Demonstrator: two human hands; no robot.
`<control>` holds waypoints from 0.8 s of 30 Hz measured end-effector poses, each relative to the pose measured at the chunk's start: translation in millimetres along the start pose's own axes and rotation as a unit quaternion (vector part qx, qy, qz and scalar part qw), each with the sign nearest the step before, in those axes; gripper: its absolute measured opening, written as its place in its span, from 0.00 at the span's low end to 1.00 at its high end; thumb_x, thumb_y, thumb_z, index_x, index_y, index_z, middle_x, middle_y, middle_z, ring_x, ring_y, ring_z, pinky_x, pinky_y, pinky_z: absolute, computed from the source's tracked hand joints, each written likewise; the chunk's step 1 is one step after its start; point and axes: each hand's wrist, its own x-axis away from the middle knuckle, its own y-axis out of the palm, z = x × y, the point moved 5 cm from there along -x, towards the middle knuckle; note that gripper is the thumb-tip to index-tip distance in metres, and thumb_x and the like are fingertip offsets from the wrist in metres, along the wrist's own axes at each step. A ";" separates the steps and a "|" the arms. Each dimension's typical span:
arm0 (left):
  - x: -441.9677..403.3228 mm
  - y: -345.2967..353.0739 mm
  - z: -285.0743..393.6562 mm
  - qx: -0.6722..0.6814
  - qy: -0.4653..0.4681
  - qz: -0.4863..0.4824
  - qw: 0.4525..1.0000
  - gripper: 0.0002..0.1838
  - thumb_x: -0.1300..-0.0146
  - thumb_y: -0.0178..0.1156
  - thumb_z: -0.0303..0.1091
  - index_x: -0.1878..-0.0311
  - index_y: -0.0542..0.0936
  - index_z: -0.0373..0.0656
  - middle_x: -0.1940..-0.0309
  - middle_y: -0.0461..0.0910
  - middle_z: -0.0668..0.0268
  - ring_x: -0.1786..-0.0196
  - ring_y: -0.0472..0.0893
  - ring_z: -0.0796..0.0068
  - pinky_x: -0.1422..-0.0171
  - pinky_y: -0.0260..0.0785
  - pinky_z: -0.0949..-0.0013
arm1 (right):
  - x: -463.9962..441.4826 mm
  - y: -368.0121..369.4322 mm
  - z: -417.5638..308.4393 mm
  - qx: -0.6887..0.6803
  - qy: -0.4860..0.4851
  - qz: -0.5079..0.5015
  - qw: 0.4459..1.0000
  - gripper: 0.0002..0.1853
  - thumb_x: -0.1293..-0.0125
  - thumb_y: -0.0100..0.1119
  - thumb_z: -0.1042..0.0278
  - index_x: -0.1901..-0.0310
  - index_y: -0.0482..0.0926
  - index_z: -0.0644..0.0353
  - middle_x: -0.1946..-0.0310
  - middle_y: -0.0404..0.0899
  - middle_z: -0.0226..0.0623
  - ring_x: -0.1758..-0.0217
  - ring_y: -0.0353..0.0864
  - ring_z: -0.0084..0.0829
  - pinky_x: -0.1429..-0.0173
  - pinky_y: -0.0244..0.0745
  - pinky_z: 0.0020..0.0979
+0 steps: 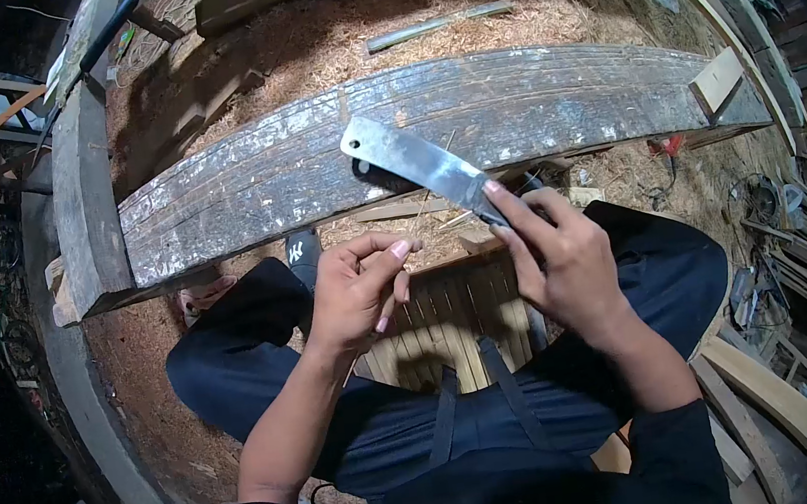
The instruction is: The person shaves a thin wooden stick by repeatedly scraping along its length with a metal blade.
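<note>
My right hand (567, 267) is wrapped around the handle end of a broad steel knife (418, 165). Its shiny blade, with a small hole near the squared tip, points up and left over the bench plank. Below and left of the blade, my left hand (353, 293) is closed in a pinch. A thin pale strip (451, 139) passes behind the blade toward those fingertips, and a bit of it seems to show below the hand; the grip itself is partly hidden. The two hands are apart, above my lap.
A worn, paint-spotted bench plank (244, 186) crosses in front of me, with a wood block (717, 82) on its right end. Shavings (318, 51) cover the ground beyond. A slatted wooden seat (415, 341) is between my legs. Boards (773, 388) lie at right.
</note>
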 end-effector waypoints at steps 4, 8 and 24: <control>-1.6 -0.5 -5.3 -0.007 -0.009 0.000 1.000 0.14 0.26 0.59 0.36 0.53 0.83 0.32 0.83 0.77 0.66 0.92 0.62 0.87 0.88 0.49 0.80 | 7.2 7.8 -7.8 -0.046 -0.043 -0.010 0.998 0.24 0.37 0.67 0.68 0.38 0.80 0.53 0.63 0.78 0.41 0.65 0.83 0.42 0.62 0.80 0.40; 0.6 -2.9 -3.5 -0.005 -0.006 0.001 1.000 0.14 0.26 0.60 0.37 0.53 0.83 0.32 0.83 0.77 0.66 0.92 0.61 0.87 0.87 0.49 0.80 | 0.5 -1.0 1.1 -0.014 0.002 -0.003 1.000 0.23 0.37 0.66 0.69 0.39 0.81 0.52 0.64 0.78 0.41 0.67 0.83 0.41 0.63 0.81 0.41; 5.2 -3.7 3.7 -0.013 -0.002 0.001 1.000 0.13 0.26 0.59 0.36 0.54 0.82 0.32 0.83 0.77 0.66 0.92 0.61 0.86 0.88 0.49 0.79 | -14.2 -15.6 41.8 -0.067 0.060 0.100 0.991 0.19 0.31 0.62 0.70 0.39 0.82 0.56 0.63 0.82 0.45 0.68 0.84 0.39 0.62 0.78 0.39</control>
